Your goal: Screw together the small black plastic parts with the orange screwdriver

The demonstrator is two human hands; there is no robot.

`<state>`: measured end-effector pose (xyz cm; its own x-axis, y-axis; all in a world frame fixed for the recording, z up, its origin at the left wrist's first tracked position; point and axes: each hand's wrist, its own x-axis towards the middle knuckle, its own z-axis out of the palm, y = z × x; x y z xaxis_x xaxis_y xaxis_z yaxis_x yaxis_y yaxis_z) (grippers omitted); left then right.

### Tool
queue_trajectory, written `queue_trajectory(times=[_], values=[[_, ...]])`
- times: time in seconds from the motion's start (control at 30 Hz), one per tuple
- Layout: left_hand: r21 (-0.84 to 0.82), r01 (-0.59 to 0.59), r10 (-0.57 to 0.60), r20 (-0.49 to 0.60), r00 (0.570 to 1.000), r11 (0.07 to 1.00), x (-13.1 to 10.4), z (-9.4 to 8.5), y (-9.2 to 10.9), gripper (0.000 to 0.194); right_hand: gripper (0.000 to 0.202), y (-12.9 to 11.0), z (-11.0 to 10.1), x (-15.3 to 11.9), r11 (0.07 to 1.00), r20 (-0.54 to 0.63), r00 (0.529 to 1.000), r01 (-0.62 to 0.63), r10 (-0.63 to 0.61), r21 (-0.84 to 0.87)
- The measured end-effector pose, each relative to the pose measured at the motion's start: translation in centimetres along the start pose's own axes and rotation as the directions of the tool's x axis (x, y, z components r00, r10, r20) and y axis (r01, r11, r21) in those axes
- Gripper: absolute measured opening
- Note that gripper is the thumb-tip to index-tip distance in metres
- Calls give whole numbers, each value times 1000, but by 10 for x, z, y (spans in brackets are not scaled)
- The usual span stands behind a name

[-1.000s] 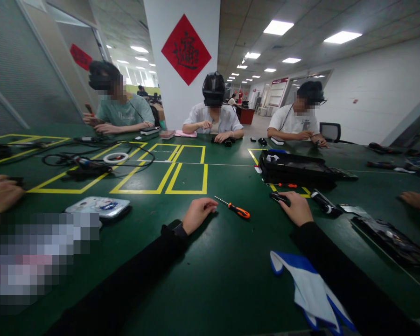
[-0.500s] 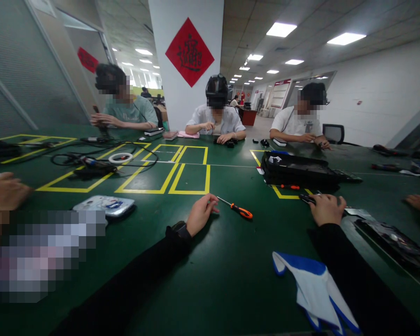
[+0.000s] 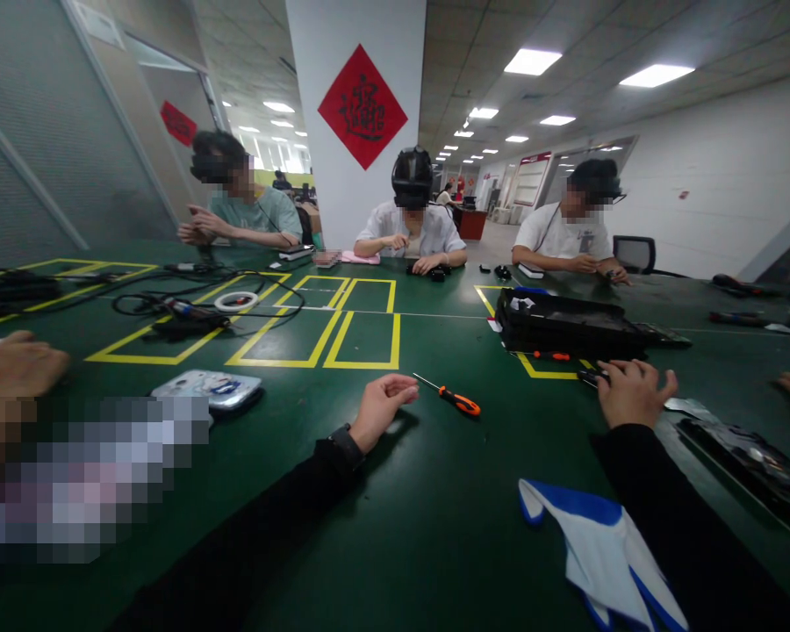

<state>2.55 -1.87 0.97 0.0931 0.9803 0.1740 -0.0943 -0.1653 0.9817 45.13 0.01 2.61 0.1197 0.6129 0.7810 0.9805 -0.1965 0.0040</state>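
My left hand (image 3: 383,408) is at mid-table, fingers loosely stretched out, with nothing visible in it. Just right of its fingertips lies a screwdriver (image 3: 459,402) with an orange and black handle, its shaft pointing towards the hand. My right hand (image 3: 634,392) is over the table at the right, fingers spread. A small dark object (image 3: 590,377) touches or lies just beside its left fingers; its kind is not clear. Nearer to me, left of the right sleeve, lies a white and blue glove (image 3: 596,540).
Beyond my right hand stands a black tray (image 3: 563,323) with orange-handled tools before it. An opened device (image 3: 743,456) lies right. A silvery case (image 3: 207,389), cables (image 3: 190,320) and a white ring (image 3: 235,301) are left. Several people sit around the green table (image 3: 434,500).
My right hand has loosened from the dark object and its fingers have spread. My left hand has lifted a little and its fingers have straightened. The view has shifted slightly.
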Motion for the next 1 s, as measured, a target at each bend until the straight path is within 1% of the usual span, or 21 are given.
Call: queue_trajectory(times=[0.1, 0.13, 0.17, 0.2, 0.23, 0.27, 0.3, 0.33, 0.37, 0.4, 0.43, 0.47, 0.53, 0.6, 0.7, 0.73, 0.8, 0.93, 1.0], values=[[-79, -8, 8, 4, 1000, 997, -1, 1, 2, 37, 24, -31, -22, 13, 994, -9, 999, 53, -52, 97], [-90, -12, 12, 5, 1000, 996, 0, 1, 2, 37, 22, -43, -31, 18, 985, 13, 996, 81, -84, 150], [-99, -12, 13, 9, 1000, 995, 0, 1, 3, 38, 20, -57, -40, 24, 969, 57, 990, 117, -132, 216], [-106, -11, 13, 17, 1000, 994, 0, 1, 4, 37, 18, -71, -50, 28, 941, 123, 972, 155, -199, 299], [-114, -8, 11, 26, 1000, 993, 0, 2, 4, 37, 16, -85, -61, 31, 894, 206, 932, 196, -297, 402], [-122, -2, 6, 35, 999, 993, -1, 2, 5, 37, 15, -101, -73, 32, 825, 279, 867, 225, -412, 519], [-132, 7, -1, 44, 999, 991, -2, 4, 6, 37, 14, -117, -85, 32, 745, 317, 798, 231, -513, 625], [-145, 17, -10, 51, 999, 989, -3, 5, 7, 38, 15, -133, -96, 29, 666, 334, 721, 233, -607, 709], [-162, 31, -22, 57, 998, 986, -5, 8, 8, 38, 14, -149, -105, 24, 595, 322, 660, 235, -678, 769], [-182, 46, -35, 64, 997, 982, -8, 10, 9, 39, 14, -165, -113, 18, 528, 289, 621, 240, -729, 815], [-204, 60, -45, 74, 996, 977, -10, 13, 10, 39, 15, -180, -118, 11, 484, 248, 619, 245, -745, 840], [-225, 72, -54, 86, 995, 972, -13, 15, 11, 40, 15, -193, -119, 3, 456, 204, 646, 251, -736, 854], [-257, 86, -58, 114, 992, 963, -17, 19, 13, 39, 14, -214, -115, -12, 450, 160, 699, 253, -697, 856], [-267, 84, -53, 122, 991, 960, -19, 21, 14, 38, 8, -226, -104, -22, 458, 138, 753, 234, -643, 858], [-275, 68, -42, 101, 994, 959, -17, 20, 13, 36, 8, -233, -90, -29, 445, 114, 810, 193, -575, 875], [-273, 62, -37, 97, 995, 960, -16, 19, 12, 35, 9, -234, -88, -30, 433, 103, 818, 189, -565, 881], [-258, 48, -22, 102, 995, 965, -14, 18, 10, 35, 9, -235, -86, -30, 411, 81, 820, 196, -566, 890], [-183, -17, 40, 119, 992, 983, -13, 19, 12, 34, 9, -239, -92, -29, 382, 74, 803, 198, -591, 903], [-92, -78, 89, 126, 988, 993, -15, 19, 16, 32, 10, -239, -93, -26, 370, 79, 792, 193, -606, 909]])
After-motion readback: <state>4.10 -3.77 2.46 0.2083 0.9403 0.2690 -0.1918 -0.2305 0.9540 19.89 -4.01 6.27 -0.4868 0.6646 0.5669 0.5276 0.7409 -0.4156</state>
